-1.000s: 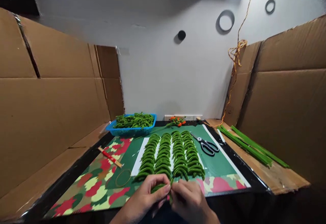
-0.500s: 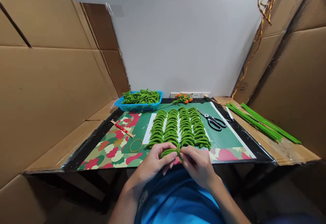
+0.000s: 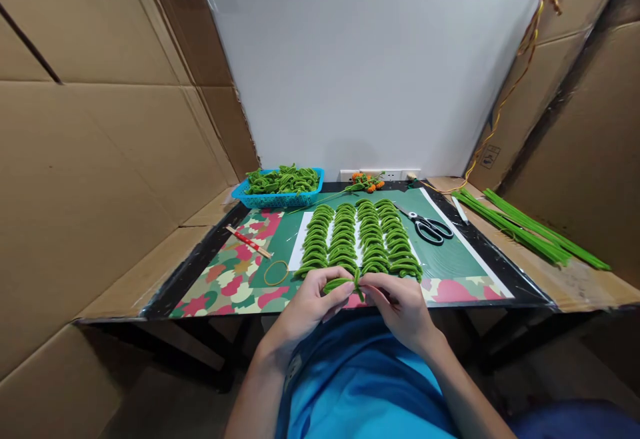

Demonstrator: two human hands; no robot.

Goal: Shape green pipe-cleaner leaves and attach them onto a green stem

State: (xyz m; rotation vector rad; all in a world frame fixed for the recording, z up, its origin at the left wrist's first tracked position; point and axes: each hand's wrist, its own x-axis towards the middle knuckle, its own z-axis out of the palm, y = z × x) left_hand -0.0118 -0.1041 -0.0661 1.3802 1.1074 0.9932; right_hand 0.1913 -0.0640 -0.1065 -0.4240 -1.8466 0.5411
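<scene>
Sitting just over the near edge of the black worktop (image 3: 525, 289), a small looped fuzzy green piece (image 3: 337, 285) is held up between two bare hands. Its loops are pinched by the left hand (image 3: 311, 297), thumb and fingers pressed together on them, and the thin upright bit where it crosses is nipped by the right hand (image 3: 406, 306), fingertips closed.

Right behind, four neat columns of curved fuzzy green pieces (image 3: 370, 236) are laid out on a white sheet (image 3: 299, 242). Black-handled scissors (image 3: 433, 231) are parked just right of those, and a thin tan rubber band (image 3: 276, 272) and red-wrapped wooden chopsticks (image 3: 249, 242) are left lying to the left. At the back, a blue plastic basket (image 3: 281, 199) is heaped with more green pieces (image 3: 287, 180), with an orange-and-green flower sprig (image 3: 369, 183) placed near it.
</scene>
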